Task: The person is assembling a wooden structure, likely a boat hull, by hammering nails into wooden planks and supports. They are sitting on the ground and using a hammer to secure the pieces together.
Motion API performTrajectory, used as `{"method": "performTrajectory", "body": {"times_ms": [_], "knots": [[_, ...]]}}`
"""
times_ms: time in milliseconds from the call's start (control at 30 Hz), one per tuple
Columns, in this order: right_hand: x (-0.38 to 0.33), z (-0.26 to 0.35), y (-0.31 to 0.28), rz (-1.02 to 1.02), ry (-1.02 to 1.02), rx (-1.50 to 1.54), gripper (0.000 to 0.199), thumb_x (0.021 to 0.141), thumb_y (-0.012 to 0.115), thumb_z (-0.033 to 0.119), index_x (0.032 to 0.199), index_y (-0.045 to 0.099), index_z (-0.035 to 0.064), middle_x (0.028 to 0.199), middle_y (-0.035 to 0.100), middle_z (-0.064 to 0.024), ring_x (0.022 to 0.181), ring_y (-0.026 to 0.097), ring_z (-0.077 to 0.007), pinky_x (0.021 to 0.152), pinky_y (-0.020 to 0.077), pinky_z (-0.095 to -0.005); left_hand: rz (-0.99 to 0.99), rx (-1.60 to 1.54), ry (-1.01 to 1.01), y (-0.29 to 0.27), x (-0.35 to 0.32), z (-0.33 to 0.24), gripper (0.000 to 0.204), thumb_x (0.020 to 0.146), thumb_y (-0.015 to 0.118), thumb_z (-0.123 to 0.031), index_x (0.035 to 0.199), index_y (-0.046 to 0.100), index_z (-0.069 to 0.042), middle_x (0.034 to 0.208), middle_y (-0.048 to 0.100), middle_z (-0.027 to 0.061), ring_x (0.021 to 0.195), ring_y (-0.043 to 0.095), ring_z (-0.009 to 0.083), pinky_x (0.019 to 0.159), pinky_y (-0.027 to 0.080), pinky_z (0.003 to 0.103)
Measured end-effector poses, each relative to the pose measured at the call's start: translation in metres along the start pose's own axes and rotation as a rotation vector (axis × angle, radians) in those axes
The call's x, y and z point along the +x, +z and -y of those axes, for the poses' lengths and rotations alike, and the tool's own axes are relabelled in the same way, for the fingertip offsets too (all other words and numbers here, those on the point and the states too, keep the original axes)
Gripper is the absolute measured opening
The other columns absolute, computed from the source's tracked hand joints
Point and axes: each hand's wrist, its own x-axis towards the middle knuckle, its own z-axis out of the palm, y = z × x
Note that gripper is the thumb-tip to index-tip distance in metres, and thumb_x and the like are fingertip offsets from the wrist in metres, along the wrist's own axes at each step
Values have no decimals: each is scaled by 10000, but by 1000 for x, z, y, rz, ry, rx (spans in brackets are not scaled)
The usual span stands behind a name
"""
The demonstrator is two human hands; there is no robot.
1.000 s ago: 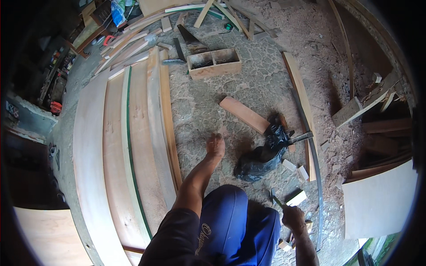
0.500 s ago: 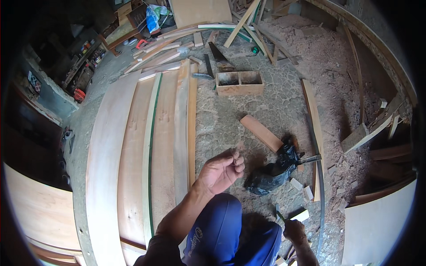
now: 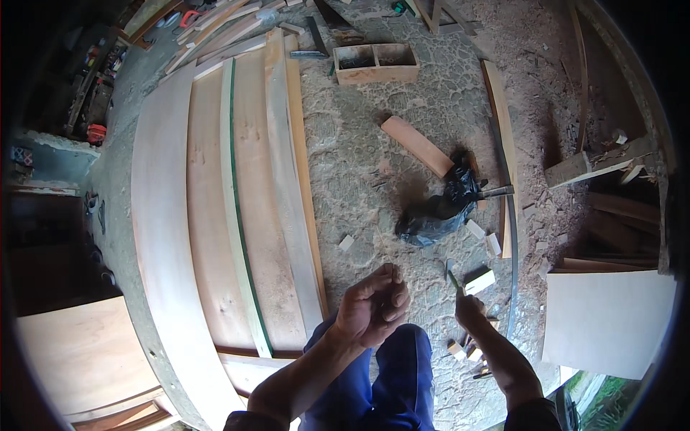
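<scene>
Left hand (image 3: 374, 305): fingers curled together, held item unclear. Right hand (image 3: 471, 312): fingers clamped on green-handled tool (image 3: 453, 279), near pale block (image 3: 480, 282).

the held tool (image 3: 453, 279) looks metal-tipped, the bag (image 3: 435, 214) glossy plastic, the boards (image 3: 164, 201) smooth wood.

Head-worn fisheye faces down, hands (image 3: 375, 305) near below, dark rim hard to read

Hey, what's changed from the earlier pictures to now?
The left hand has drawn back toward the knees; whether it holds anything is unclear. A pale block now shows on the floor ahead of it. The right hand still grips the green-handled tool; the black bag and two-part box stayed put.
</scene>
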Motion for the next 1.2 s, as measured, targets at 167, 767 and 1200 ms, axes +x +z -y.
{"method": "performTrajectory", "body": {"times_ms": [167,767,1200], "knots": [[7,12,39,-71,92,97,595,949,551,164,1501,348,74,1035,702,-237,966,699,-432,847,557,-552,-125,-1,128,-16,-31,6,110,1012,554,-134,1052,601,-43,968,649,117,597,497,105,455,411,222],[-210,118,-150,45,244,1320,395,1009,524,257,1363,579,91,731,625,-108,453,537,-149,362,385,-315,-655,535,254,72,-116,-23,195,939,695,-165,1068,629,-35,857,703,59,500,462,38,395,331,176],[-129,177,-220,41,280,1946,408,1058,522,229,1431,491,69,717,501,13,418,395,-26,353,315,-205,-871,853,203,-154,118,-107,259,1017,485,-202,1129,651,-37,1020,724,113,555,515,77,458,409,250]]}}
